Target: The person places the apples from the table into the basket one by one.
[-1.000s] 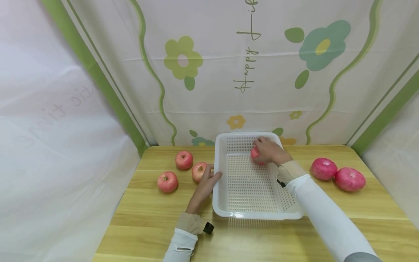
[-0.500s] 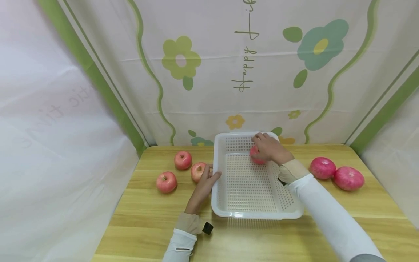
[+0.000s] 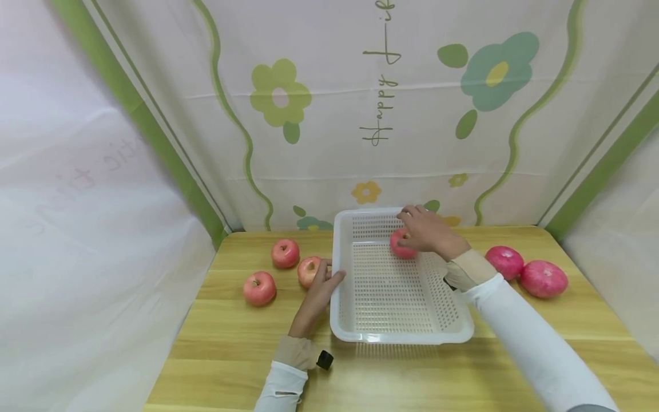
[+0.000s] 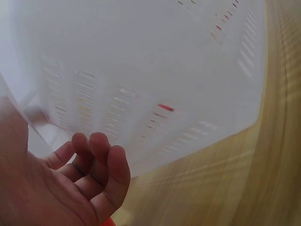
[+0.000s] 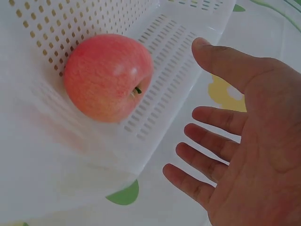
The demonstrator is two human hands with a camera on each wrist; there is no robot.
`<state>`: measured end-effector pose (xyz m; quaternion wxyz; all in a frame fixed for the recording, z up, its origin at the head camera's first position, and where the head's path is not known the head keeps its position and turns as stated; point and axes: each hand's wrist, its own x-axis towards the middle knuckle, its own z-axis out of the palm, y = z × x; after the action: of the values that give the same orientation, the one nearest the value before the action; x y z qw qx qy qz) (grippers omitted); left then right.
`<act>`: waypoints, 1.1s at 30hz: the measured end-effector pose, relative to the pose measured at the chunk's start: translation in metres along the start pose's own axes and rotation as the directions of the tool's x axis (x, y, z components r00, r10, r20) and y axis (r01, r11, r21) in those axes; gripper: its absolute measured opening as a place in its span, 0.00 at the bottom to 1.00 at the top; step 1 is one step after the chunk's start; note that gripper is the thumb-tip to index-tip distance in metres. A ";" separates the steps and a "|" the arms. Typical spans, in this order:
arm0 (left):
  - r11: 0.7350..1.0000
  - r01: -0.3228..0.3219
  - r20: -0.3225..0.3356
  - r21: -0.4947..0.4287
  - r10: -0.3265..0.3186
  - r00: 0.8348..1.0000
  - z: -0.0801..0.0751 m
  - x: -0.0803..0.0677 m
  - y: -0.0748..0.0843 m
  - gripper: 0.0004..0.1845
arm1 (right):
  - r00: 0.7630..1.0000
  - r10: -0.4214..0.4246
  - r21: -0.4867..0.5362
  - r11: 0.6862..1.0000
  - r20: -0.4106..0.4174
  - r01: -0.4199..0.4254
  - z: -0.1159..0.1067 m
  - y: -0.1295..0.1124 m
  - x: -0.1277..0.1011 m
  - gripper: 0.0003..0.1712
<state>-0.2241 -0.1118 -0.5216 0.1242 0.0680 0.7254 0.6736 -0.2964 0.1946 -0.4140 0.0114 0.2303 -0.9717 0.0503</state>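
Note:
A white plastic basket (image 3: 401, 339) with slotted walls stands on the wooden table. My left hand (image 3: 318, 292) grips its left rim, thumb over the edge; the left wrist view shows the curled fingers (image 4: 117, 169) against the outer wall. One red apple (image 3: 400, 249) lies inside, in the far right corner. Above that corner is my right hand (image 3: 429, 232), overlapping the apple in the head view. The right wrist view shows this hand (image 5: 249, 127) with fingers spread and apart from the apple (image 5: 108, 77), nothing in its grasp.
Left of the basket lie three apples: one at the back (image 3: 285, 253), one nearer the front (image 3: 259, 288), one beside my left fingers (image 3: 308, 271). Two deep-pink round fruits (image 3: 504, 262) sit to the right, beyond my right forearm. A printed curtain (image 3: 329, 114) hangs right behind the basket.
My right hand has let go of the apple and drawn slightly up and right, leaving it in the basket. The left hand keeps its grip on the rim. The head view has shifted slightly.

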 end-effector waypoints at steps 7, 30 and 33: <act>1.000 0.002 -0.001 0.007 -0.002 1.000 -0.001 0.000 -0.001 0.23 | 0.998 -0.024 0.007 1.000 -0.053 0.025 -0.008 0.002 -0.010 0.34; 1.000 0.003 0.004 -0.007 -0.003 1.000 0.000 -0.001 -0.001 0.23 | 0.986 -0.014 0.081 0.996 -0.164 0.028 -0.017 0.037 -0.063 0.35; 1.000 0.008 0.003 -0.012 -0.008 1.000 0.001 0.000 -0.001 0.22 | 0.986 -0.010 0.076 0.997 -0.165 0.023 -0.016 0.042 -0.072 0.35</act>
<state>-0.2234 -0.1113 -0.5230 0.1284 0.0655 0.7214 0.6773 -0.2513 0.2660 -0.4056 0.0829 0.2336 -0.9629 0.1065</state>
